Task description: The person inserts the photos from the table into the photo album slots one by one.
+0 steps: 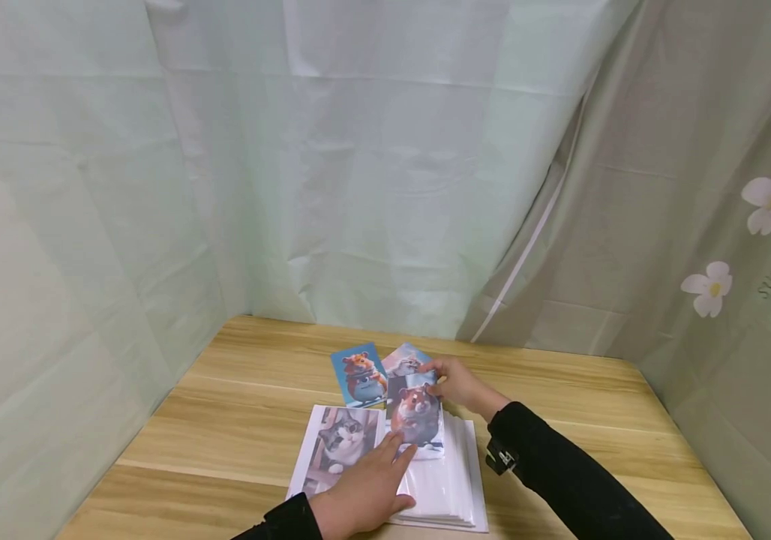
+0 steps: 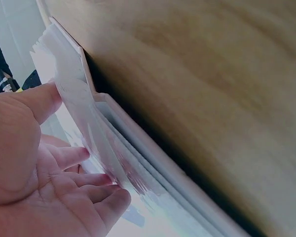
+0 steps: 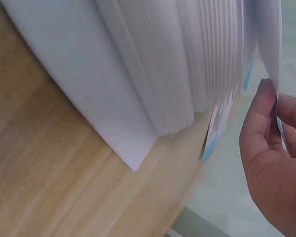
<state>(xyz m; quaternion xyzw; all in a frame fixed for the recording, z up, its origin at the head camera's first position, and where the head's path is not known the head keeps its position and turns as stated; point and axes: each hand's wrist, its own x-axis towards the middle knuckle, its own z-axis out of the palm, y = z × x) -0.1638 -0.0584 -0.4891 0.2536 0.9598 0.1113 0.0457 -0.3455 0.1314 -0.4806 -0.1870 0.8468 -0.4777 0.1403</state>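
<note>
A photo album (image 1: 426, 487) lies spread on the table, a cat picture (image 1: 343, 442) on its left page and clear sleeves on its right. Over the right page is a hamster picture card (image 1: 415, 414), its upper right edge pinched between the thumb and fingers of my right hand (image 1: 461, 386). The right wrist view shows that hand (image 3: 271, 143) on the thin edge, beside the thick stack of album pages (image 3: 187, 64). My left hand (image 1: 365, 487) rests across the album's lower middle with spread fingers, fingertips at the card's lower left. In the left wrist view, its fingers (image 2: 103, 195) touch the sleeves.
Behind the album, a blue card (image 1: 361, 375) with a cartoon hamster lies on the wooden table (image 1: 223, 420). Next to it a pink and blue cat card (image 1: 404, 360) is partly covered by the held card and hand. Pale curtains (image 1: 385, 187) hang along the table's back and sides.
</note>
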